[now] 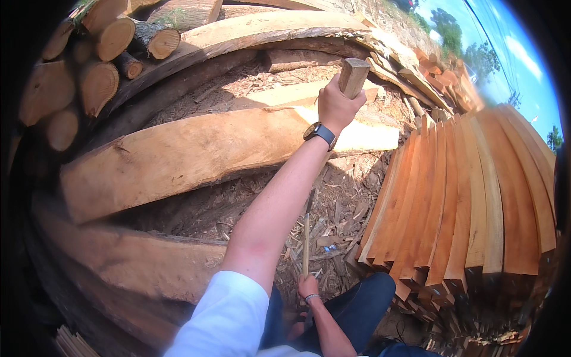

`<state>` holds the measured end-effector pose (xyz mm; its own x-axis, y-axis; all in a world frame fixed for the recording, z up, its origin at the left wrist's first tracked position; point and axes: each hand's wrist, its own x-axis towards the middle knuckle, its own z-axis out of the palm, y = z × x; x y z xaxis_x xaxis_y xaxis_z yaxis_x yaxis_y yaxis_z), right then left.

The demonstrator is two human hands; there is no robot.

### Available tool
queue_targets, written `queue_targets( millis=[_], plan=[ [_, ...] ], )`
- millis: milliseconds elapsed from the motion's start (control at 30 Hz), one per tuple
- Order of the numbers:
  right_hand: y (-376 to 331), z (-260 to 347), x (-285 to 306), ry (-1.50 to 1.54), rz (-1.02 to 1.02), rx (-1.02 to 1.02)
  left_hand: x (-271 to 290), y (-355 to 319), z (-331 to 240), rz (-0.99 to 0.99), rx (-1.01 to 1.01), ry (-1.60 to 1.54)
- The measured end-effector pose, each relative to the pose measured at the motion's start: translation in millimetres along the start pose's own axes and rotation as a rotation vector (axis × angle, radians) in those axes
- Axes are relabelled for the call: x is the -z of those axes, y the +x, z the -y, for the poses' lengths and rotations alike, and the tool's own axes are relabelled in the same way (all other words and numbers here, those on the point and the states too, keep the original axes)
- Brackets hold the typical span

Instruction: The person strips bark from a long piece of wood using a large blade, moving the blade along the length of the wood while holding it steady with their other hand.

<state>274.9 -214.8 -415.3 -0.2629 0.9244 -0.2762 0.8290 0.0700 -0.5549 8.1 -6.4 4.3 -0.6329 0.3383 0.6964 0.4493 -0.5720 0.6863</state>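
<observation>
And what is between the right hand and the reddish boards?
Between the right hand and the boards, the head view shows a blue-trousered knee and wood chips.

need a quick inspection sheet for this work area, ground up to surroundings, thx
Surface: ground strewn with wood chips
Things in hand: squared wood piece and narrow stick; the left forearm hides whether they join
Clutter: small blue scrap among the chips
Left hand: closed around the wood piece
Right hand: closed around the stick
Cables: overhead wires, upper right
Surroundings: cut logs upper left, large slab at left, stacked planks at right
</observation>
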Motion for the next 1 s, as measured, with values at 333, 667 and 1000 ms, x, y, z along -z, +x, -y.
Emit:
queue_targets(
  millis=[333,667,1000],
  plan=[
    [-2.8,-9.0,-5.0,-0.064,0.034,0.045,0.4,-0.1,-1.9,-0.003,0.008,-0.017],
    [-10.0,21.1,14.2,0.739,0.379,-0.285,7.9,1.6,0.4,0.023,0.019,-0.023],
    [-6.6,38.5,44.8,0.967,0.38,-0.232,5.5,1.6,0.4,0.02,0.015,-0.027]
  ],
)
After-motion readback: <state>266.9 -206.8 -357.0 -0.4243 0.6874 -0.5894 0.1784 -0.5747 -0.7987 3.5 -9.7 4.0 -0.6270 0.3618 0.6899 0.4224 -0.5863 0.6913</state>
